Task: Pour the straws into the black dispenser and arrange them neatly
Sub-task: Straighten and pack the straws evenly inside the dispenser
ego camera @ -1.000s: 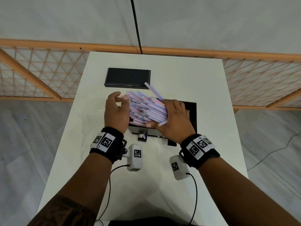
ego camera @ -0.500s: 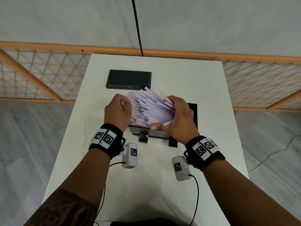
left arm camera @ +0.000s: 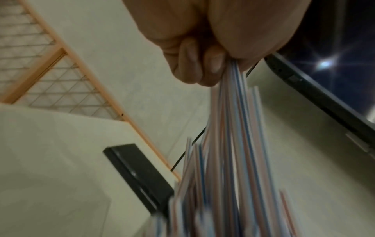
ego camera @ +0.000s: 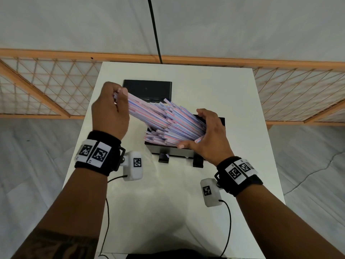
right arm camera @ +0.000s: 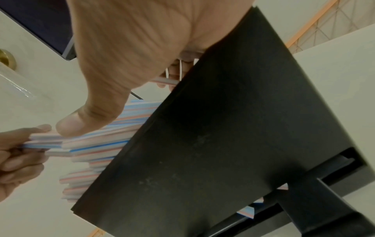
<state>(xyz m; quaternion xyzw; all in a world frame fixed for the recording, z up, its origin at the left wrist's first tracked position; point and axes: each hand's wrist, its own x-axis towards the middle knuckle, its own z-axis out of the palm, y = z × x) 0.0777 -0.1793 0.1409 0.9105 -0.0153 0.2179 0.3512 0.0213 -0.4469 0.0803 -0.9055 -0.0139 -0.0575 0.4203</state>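
A thick bundle of pink-and-blue striped straws (ego camera: 168, 120) slants from upper left down into the black dispenser (ego camera: 164, 148) at mid-table. My left hand (ego camera: 119, 94) is raised to the left of the box and pinches the bundle's high ends; the left wrist view shows its fingertips (left arm camera: 213, 64) clamped on the straws (left arm camera: 233, 128). My right hand (ego camera: 196, 129) wraps the low ends at the dispenser's right side, thumb in front and fingers behind. In the right wrist view its thumb (right arm camera: 89, 115) presses the straws (right arm camera: 101, 144) against the dispenser's black wall (right arm camera: 223, 144).
A flat black lid (ego camera: 147, 88) lies behind the dispenser near the far edge of the white table (ego camera: 233, 94). An orange wooden lattice railing (ego camera: 46, 85) runs behind and beside the table. Bare tabletop lies in front of the dispenser.
My left hand has risen and moved away to the far left, drawing the straws' left ends up so the bundle tilts and fans out. My right hand stays at the dispenser's right end.
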